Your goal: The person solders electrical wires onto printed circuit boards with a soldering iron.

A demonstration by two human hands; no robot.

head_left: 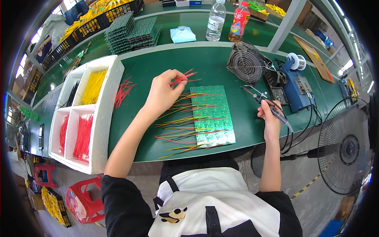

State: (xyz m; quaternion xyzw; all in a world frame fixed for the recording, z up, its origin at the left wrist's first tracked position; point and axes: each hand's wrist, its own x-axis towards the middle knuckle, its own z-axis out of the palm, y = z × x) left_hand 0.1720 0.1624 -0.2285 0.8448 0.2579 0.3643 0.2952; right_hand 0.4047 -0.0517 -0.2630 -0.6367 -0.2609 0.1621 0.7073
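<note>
The left hand pinches a few red wires between thumb and fingers, their ends poking out to the right. The right hand grips a soldering iron like a pen, its tip pointing away and leftward, apart from the board.

Between the hands, on the green tabletop, lies a green circuit board. It sits just right of the left fingertips and closer to the body; the left hand is nearer to it than the right. Its long side runs from the tabletop's far edge toward the near edge, which it almost meets. Red and yellow strands reach across it in rows, tails trailing left.

Toward the tabletop's left edge are a loose red pile of wires and a white foam box, its compartments holding yellow, red and black wires. Toward the right edge stand a small square fan and a blue soldering station.

Beyond the far edge, a raised bench carries stacked boards and two bottles. A floor fan stands to the right, red stools to the left.
</note>
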